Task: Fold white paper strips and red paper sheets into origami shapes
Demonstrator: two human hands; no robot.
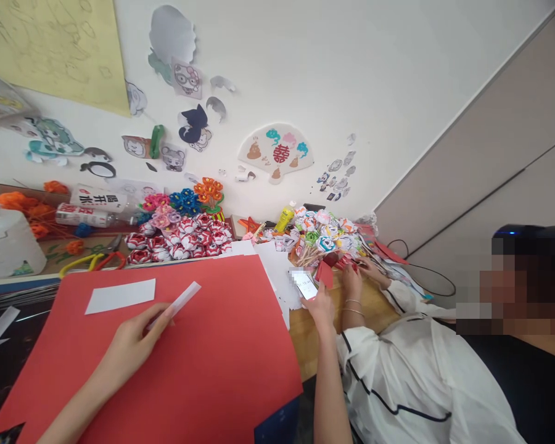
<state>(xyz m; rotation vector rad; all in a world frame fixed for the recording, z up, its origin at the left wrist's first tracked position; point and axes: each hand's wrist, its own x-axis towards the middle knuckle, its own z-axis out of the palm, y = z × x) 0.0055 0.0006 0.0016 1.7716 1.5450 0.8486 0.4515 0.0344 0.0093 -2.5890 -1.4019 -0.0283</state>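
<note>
My left hand (132,342) rests on a large red paper sheet (203,370) and pinches one end of a narrow white paper strip (178,303), which points up and to the right. A white paper rectangle (120,296) lies flat on the red sheet just left of the strip. My right hand (321,306) is closed round a phone (304,285) with a lit screen, held over the wooden table edge (305,345). Right beside it, a co-worker's hands (354,280) with bracelets handle red paper pieces (326,273).
Red-and-white paper flowers (180,240) and a pile of colourful paper roses (324,234) line the back of the table. Yellow- and red-handled tools (92,262) and a white plastic jug (4,243) sit at the left. The co-worker in a white shirt (411,376) fills the right.
</note>
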